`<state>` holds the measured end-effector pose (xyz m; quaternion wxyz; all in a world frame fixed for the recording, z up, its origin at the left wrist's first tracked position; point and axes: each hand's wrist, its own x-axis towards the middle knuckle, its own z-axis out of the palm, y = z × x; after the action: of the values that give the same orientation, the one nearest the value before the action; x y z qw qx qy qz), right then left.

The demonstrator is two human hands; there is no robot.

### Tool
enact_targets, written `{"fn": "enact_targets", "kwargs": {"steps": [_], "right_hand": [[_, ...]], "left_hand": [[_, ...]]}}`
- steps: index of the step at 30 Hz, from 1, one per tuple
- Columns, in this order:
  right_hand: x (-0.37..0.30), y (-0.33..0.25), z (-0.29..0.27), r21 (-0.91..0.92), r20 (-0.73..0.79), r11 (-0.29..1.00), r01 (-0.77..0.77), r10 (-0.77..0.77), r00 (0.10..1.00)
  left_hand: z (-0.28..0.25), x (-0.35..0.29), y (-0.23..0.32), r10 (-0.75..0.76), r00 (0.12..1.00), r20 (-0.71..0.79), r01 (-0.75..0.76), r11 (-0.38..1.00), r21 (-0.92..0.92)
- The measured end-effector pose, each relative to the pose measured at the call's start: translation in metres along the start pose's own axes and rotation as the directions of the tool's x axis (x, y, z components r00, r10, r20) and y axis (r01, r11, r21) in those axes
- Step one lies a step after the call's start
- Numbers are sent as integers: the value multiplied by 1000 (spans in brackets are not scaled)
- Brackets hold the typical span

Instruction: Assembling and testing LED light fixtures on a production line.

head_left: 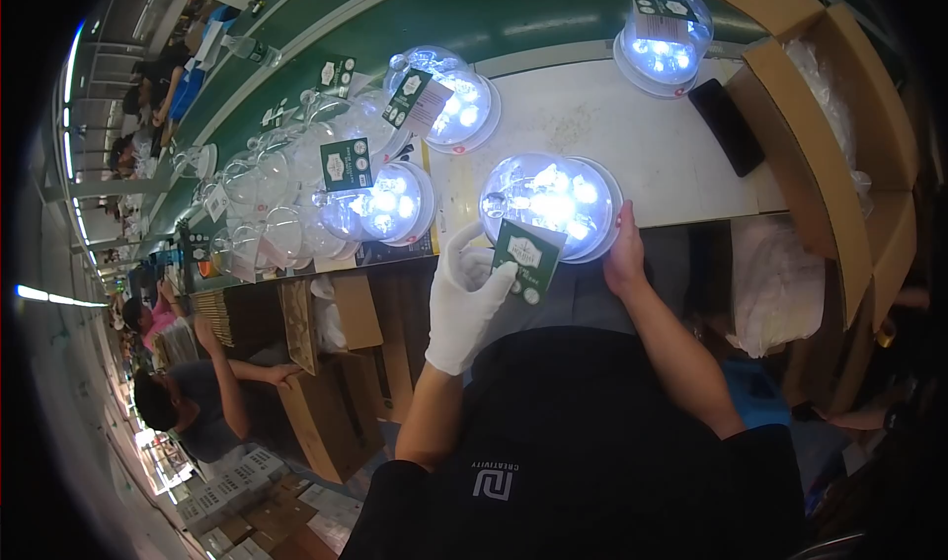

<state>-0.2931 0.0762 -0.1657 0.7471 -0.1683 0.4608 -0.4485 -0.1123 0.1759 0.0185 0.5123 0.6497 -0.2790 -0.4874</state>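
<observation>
A clear dome-shaped lamp (513, 177), lit with bright white lights, is in front of me at the near edge of the worktable. My right hand (624, 252), bare, grips the rim of its round base from the right. In a white glove, my left hand (466, 298) pinches a green card tag (541, 248), thumb on its face and fingers curled close to the dome. The tag hangs over the near side of the lamp. Another lit dome lamp (390, 200) with a green tag stands just left of my left hand.
More lit lamps stand behind, one (459, 101) at centre left and one (664, 41) at far right. Several unlit clear domes (272, 180) crowd the left. A black phone (726, 127) lies beside an open cardboard box (790, 116). Left, a co-worker (212, 402) touches a carton (321, 422).
</observation>
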Motion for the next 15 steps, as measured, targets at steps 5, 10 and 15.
{"fn": "enact_targets", "kwargs": {"steps": [5,10,15], "right_hand": [[-5,-7,7,25,-24,997,-68,69,997],[-5,-11,0,40,-63,998,-39,41,997],[-23,-24,-5,54,-98,998,-14,20,995]], "left_hand": [[16,12,-26,264,964,-29,-252,944,214],[33,16,-34,366,930,-21,-326,853,408],[48,17,-46,435,896,91,-402,707,582]]}}
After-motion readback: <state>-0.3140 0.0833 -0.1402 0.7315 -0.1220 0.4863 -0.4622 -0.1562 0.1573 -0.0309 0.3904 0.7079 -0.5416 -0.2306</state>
